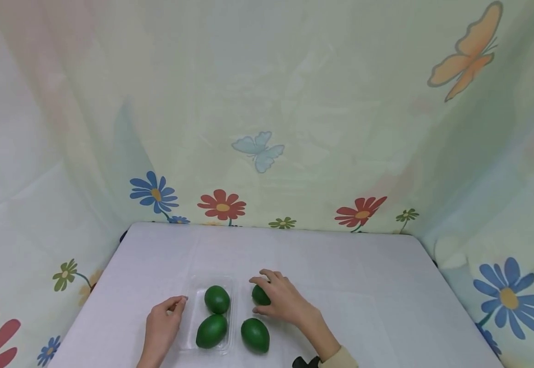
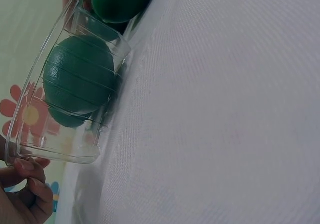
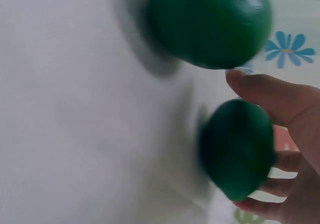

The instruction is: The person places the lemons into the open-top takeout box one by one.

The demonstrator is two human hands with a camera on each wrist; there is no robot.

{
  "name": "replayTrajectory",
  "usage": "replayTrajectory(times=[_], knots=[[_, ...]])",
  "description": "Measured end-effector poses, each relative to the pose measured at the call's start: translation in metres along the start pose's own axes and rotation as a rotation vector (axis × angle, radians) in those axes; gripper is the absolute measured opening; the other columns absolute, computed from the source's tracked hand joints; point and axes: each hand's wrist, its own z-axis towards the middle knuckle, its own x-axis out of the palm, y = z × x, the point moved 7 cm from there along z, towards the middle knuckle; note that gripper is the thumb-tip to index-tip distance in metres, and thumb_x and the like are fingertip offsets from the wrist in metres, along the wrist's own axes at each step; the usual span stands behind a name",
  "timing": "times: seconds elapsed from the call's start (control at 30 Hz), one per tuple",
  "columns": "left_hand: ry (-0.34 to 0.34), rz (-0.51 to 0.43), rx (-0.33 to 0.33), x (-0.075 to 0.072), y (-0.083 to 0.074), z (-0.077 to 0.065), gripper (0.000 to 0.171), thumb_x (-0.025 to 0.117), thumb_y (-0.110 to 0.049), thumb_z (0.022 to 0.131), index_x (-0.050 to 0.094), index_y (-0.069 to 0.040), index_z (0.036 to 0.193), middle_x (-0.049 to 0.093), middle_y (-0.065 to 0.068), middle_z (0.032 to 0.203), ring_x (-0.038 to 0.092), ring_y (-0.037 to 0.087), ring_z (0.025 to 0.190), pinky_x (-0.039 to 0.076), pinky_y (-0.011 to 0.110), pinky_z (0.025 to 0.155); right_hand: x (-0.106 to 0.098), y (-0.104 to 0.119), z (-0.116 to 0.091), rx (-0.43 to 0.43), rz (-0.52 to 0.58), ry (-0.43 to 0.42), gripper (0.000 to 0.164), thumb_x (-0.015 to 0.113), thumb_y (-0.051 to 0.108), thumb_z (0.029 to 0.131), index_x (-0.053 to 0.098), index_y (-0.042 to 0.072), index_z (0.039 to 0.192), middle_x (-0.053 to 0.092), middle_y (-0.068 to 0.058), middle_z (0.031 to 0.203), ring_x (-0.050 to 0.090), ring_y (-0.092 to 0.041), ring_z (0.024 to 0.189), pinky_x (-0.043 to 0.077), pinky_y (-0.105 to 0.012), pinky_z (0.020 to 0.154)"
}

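Note:
A clear plastic container (image 1: 186,340) on the table holds two green limes, a far one (image 1: 217,299) and a near one (image 1: 211,331). At its left side, my left hand (image 1: 162,322) pinches the rim between thumb and fingers, as the left wrist view shows at the container's end (image 2: 60,156). To the right of the container, my right hand (image 1: 282,299) reaches over another lime (image 1: 260,295) on the table, partly hidden by it. Its fingers and thumb are spread about that lime (image 3: 237,149), the thumb apart from it. Closer to me lies one more lime (image 1: 255,336).
A white cloth covers the table (image 1: 363,286). Behind it hangs a pale curtain (image 1: 322,128) printed with flowers and butterflies. A small black object (image 1: 305,362) shows by the right sleeve (image 1: 340,359).

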Motion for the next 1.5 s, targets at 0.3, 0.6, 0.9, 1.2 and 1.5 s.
replayTrajectory(times=[0.3, 0.6, 0.9, 1.2, 1.5], knots=[[0.011, -0.022, -0.014, 0.003, 0.001, -0.003, 0.033, 0.058, -0.017, 0.102, 0.070, 0.006, 0.123, 0.066, 0.010, 0.089, 0.055, 0.015, 0.060, 0.043, 0.024, 0.049, 0.022, -0.005, 0.004, -0.075, -0.068, -0.113, 0.036, 0.082, 0.028, 0.089, 0.069, 0.020, 0.122, 0.062, -0.003, 0.115, 0.056, -0.018, 0.097, 0.053, -0.033, 0.079], [0.008, -0.022, -0.007, 0.005, 0.003, -0.005, 0.034, 0.060, -0.017, 0.102, 0.070, 0.007, 0.123, 0.066, 0.011, 0.088, 0.055, 0.015, 0.060, 0.043, 0.024, 0.049, 0.023, -0.004, 0.001, -0.096, -0.061, -0.186, 0.026, 0.081, 0.021, 0.087, 0.069, 0.021, 0.110, 0.061, -0.002, 0.103, 0.051, -0.017, 0.090, 0.045, -0.026, 0.072], [0.014, -0.022, -0.006, 0.005, 0.004, -0.007, 0.033, 0.061, -0.018, 0.102, 0.070, 0.007, 0.122, 0.067, 0.011, 0.088, 0.055, 0.014, 0.060, 0.042, 0.024, 0.049, 0.028, -0.003, -0.003, -0.086, -0.033, -0.157, 0.027, 0.081, 0.021, 0.086, 0.070, 0.022, 0.110, 0.060, -0.001, 0.104, 0.051, -0.016, 0.091, 0.046, -0.027, 0.075], [0.005, -0.017, 0.012, -0.001, 0.000, -0.005, 0.033, 0.058, -0.017, 0.103, 0.070, 0.006, 0.124, 0.066, 0.012, 0.090, 0.054, 0.015, 0.060, 0.040, 0.024, 0.049, 0.003, 0.008, -0.010, -0.090, 0.024, -0.238, 0.026, 0.080, 0.019, 0.087, 0.071, 0.022, 0.111, 0.060, 0.001, 0.105, 0.053, -0.013, 0.092, 0.053, -0.031, 0.081], [0.000, -0.023, 0.037, -0.003, -0.003, -0.003, 0.033, 0.058, -0.016, 0.102, 0.069, 0.008, 0.123, 0.067, 0.013, 0.089, 0.054, 0.014, 0.058, 0.040, 0.023, 0.047, -0.029, 0.045, -0.016, -0.230, 0.052, -0.321, 0.027, 0.082, 0.019, 0.085, 0.072, 0.021, 0.111, 0.061, 0.000, 0.107, 0.054, -0.014, 0.093, 0.054, -0.028, 0.082]])
